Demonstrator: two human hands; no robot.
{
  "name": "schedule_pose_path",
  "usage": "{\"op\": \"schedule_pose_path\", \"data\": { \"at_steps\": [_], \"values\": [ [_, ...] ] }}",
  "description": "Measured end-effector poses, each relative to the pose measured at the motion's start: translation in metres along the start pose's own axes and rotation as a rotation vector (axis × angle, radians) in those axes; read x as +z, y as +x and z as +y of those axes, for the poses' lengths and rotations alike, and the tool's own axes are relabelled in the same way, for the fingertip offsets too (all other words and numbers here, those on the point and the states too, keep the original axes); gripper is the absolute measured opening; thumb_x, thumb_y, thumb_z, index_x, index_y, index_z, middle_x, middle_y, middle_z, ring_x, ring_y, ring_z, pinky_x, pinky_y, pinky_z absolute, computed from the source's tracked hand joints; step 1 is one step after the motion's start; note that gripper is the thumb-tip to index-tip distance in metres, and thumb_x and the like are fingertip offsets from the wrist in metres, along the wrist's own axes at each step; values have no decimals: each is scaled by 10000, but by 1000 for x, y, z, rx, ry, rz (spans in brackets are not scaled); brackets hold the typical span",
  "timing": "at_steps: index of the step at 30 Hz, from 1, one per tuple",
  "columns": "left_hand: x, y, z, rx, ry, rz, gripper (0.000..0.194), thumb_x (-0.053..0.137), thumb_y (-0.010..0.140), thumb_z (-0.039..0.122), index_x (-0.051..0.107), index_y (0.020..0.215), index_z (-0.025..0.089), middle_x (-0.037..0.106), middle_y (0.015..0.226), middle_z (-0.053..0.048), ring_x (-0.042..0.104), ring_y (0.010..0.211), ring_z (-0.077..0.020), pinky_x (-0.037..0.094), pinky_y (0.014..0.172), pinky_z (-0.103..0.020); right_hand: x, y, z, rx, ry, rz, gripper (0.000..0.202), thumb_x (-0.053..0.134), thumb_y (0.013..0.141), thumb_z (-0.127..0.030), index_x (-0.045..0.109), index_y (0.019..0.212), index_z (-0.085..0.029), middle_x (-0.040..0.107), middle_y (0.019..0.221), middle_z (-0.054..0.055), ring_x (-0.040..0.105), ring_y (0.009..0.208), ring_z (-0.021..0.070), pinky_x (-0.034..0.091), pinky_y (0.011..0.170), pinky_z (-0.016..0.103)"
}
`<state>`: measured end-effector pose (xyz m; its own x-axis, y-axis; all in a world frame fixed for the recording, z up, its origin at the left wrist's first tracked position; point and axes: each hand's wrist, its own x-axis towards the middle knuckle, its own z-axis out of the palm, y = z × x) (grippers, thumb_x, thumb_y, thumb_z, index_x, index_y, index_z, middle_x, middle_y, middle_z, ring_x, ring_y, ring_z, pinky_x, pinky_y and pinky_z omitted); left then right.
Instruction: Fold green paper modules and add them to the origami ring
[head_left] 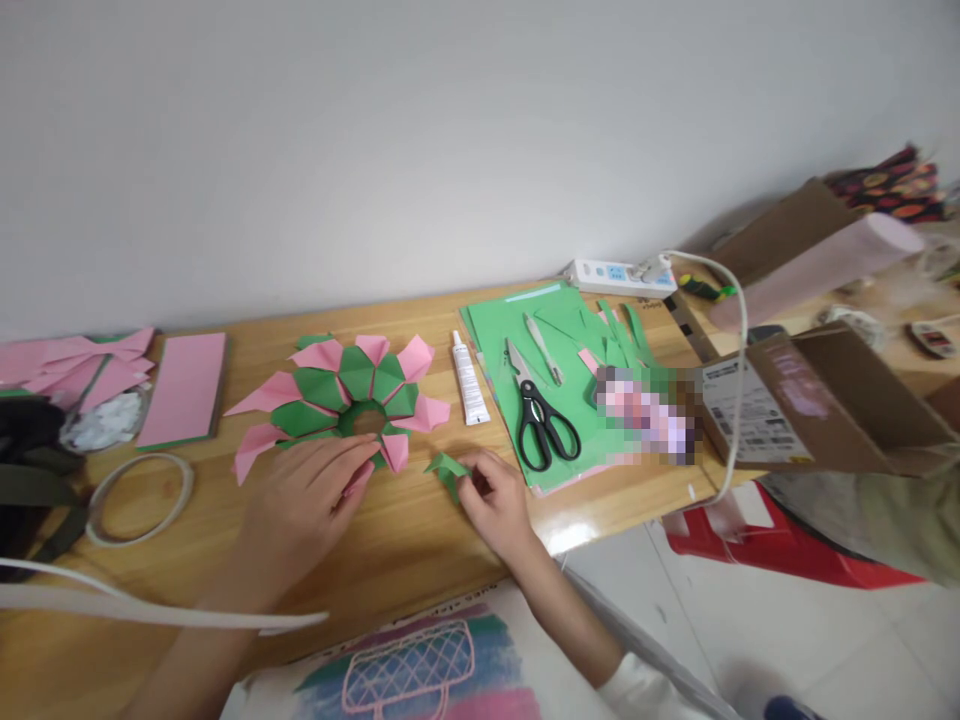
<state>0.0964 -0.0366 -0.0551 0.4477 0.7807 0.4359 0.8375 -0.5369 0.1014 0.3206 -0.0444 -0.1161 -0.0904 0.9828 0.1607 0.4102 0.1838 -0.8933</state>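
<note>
A ring-shaped flower of folded green and pink paper lies on the wooden table, its pink petal tips pointing outward around an open centre. My left hand grips its near side; a bit of pink paper shows between fingers and thumb, and the palm hides the near petals. To the right, my right hand pinches a small folded green paper piece, held apart from the flower just above the table. A white glue tube lies beyond that hand.
Black-handled scissors and a craft knife lie on green paper sheets. A pink paper stack and tape roll are at left. At right stand a power strip, its white cable, and a cardboard box.
</note>
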Motion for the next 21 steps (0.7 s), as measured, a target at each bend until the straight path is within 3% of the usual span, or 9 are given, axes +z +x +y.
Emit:
{"op": "schedule_pose_path", "data": {
  "at_steps": [21],
  "values": [
    [1, -1, 1, -41, -41, -5, 179, 484, 957, 193, 652, 1018, 173, 761, 925, -79, 710, 846, -229, 518, 777, -359, 1, 1, 2, -24, -30, 5, 156, 483, 788, -165, 630, 758, -204, 627, 647, 0, 558, 564, 129, 426, 530, 235]
  ]
}}
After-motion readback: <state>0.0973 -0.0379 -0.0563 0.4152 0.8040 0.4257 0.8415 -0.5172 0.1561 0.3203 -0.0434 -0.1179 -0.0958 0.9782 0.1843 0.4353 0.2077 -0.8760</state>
